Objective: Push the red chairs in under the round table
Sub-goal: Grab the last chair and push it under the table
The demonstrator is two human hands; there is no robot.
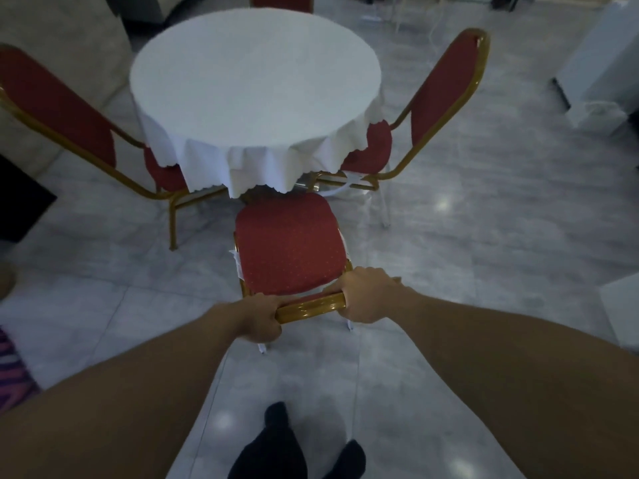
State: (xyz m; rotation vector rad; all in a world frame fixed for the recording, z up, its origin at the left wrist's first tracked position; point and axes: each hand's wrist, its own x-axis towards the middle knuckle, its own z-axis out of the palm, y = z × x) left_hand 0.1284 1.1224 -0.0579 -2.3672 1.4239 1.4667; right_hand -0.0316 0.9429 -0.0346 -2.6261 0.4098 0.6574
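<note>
The floor (pixel 484 271) is pale grey marbled tile, glossy enough to throw back spots of ceiling light, and the room is dim and bluish. One round table (pixel 256 81) stands in the middle, draped in a white cloth (pixel 262 167) whose scalloped hem hangs in soft folds. Four red chairs are in sight: the near chair (pixel 290 243), one on the left (pixel 55 108), one on the right (pixel 446 88), and only a sliver of a fourth (pixel 281 1) at the far side. Each has padded red fabric with a fine dotted pattern on a shiny gold metal tube frame. The left and right chairs have their seats partly under the cloth's edge; the near chair's seat stands almost wholly out, its front edge just at the hem. The left hand (pixel 259 319) and the right hand (pixel 366 295) are both wrapped tight around the near chair's gold top rail (pixel 311 307), one at each end. Two dark-clad feet (pixel 276 444) stand on the tile below.
</note>
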